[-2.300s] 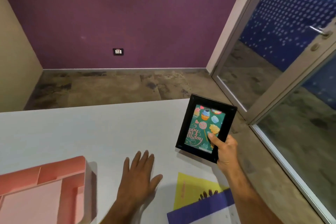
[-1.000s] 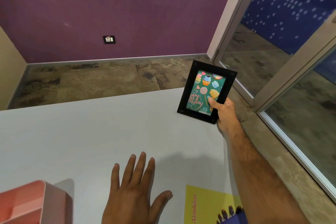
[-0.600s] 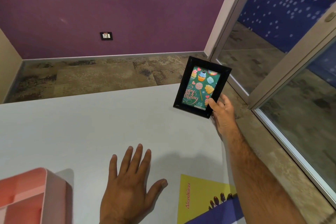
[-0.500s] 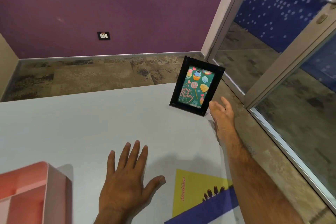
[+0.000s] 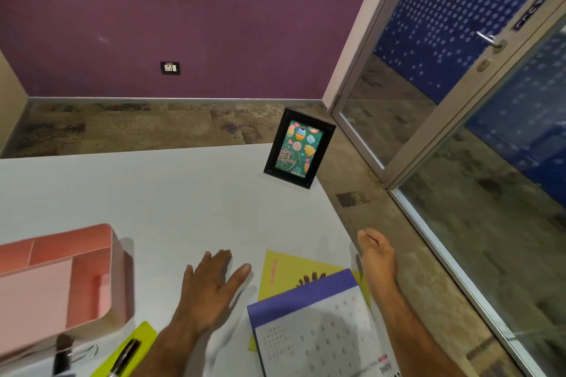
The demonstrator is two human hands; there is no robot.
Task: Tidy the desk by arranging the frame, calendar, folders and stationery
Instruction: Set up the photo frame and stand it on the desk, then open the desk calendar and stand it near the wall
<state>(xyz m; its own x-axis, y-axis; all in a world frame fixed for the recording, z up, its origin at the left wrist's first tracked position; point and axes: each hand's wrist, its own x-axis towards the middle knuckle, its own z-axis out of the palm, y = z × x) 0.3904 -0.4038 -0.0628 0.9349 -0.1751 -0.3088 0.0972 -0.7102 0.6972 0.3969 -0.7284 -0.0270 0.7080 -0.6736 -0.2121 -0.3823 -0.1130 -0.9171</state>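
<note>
Head view shows the photo frame (image 5: 298,152) now standing alone at the tabletop's (image 5: 171,193) far corner, right hand (image 5: 376,249) withdrawn, empty and relaxed, left hand (image 5: 211,285) flat on the tabletop, so the calendar (image 5: 318,330) and folders likely come next.

Single head-worn wide-angle view, looking forward and down over the white bench (image 5: 190,193), near edge close below, far corner and purple wall (image 5: 183,9) ahead — glass door (image 5: 459,101) at right.

The calendar (image 5: 324,337) hides much of the yellow folder (image 5: 284,272) — pink organiser (image 5: 61,278) cut off at left.
</note>
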